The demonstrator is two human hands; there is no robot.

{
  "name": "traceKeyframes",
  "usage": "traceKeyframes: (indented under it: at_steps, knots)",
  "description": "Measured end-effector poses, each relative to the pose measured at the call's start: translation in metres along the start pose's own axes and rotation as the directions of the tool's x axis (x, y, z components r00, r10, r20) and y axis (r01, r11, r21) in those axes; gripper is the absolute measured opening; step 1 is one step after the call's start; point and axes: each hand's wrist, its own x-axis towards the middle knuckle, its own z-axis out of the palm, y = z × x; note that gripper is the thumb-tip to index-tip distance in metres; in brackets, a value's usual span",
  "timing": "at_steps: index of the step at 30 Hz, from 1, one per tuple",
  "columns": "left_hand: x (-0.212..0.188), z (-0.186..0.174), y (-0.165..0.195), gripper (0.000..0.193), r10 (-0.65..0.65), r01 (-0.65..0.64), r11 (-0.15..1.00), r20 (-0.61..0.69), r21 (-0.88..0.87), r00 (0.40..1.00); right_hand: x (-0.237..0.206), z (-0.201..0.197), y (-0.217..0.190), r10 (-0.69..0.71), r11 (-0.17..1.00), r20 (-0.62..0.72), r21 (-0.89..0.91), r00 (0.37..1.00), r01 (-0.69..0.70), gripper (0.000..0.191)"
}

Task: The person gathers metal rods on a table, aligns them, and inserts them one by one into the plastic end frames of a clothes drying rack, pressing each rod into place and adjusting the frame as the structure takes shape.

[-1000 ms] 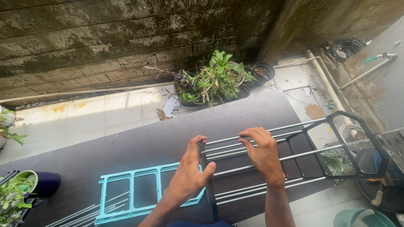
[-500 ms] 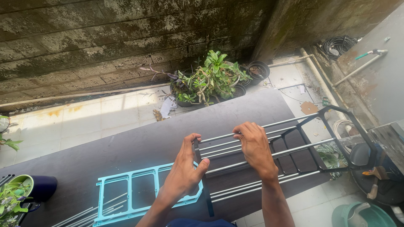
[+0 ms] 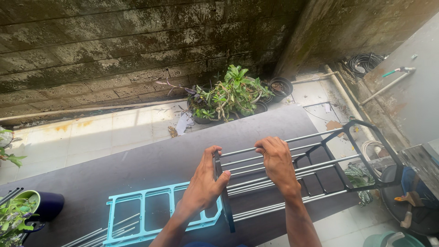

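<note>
Head camera, looking straight down: the left hand [image 3: 204,185] is curled over the near black plastic end frame [image 3: 222,192] of a rack of silver metal rods [image 3: 292,176], fingers wrapped on its top edge and thumb pressed to its side. The right hand [image 3: 275,160] is closed over the uppermost rod, knuckles up, just beside the left. Compared with a second ago, both hands have slid up the picture and sit closer together, and the rack lies more squarely across the view. The rods run rightward to a far black end frame [image 3: 370,155] that overhangs the surface. Beside the left wrist lies a flat turquoise plastic ladder-shaped frame [image 3: 151,215], with loose silver rods [image 3: 91,233] at its near corner. All of it rests on a long dark grey tabletop [image 3: 137,164]. Beyond are pale floor tiles [image 3: 87,135], a cluster of green potted plants [image 3: 228,93], and a stained, mossy brick wall [image 3: 137,41].
</note>
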Motion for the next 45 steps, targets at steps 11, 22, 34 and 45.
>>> traceKeyframes:
  at_steps: [11, 22, 34, 45]
  knots:
    - [-0.001, -0.001, -0.005, 0.07, -0.011, 0.011, 1.0, 0.002, 0.005, 1.0, -0.001, 0.003, -0.002, 0.053, 0.998, 0.026, 0.015, 0.998, -0.054, 0.005]
    - [-0.002, 0.002, -0.006, 0.071, -0.014, 0.014, 1.0, 0.0, 0.021, 1.0, -0.002, 0.005, -0.001, 0.103, 0.994, 0.058, 0.019, 0.993, -0.104, 0.006]
    - [0.0, 0.004, -0.006, 0.067, 0.04, -0.041, 0.999, -0.028, -0.013, 0.999, -0.001, -0.004, 0.003, 0.099, 0.989, 0.0, 0.109, 0.995, -0.098, 0.018]
    - [-0.001, 0.006, -0.008, 0.067, 0.062, -0.064, 0.997, -0.055, -0.043, 0.997, 0.008, -0.008, 0.003, 0.163, 0.981, 0.087, 0.095, 0.983, -0.171, 0.014]
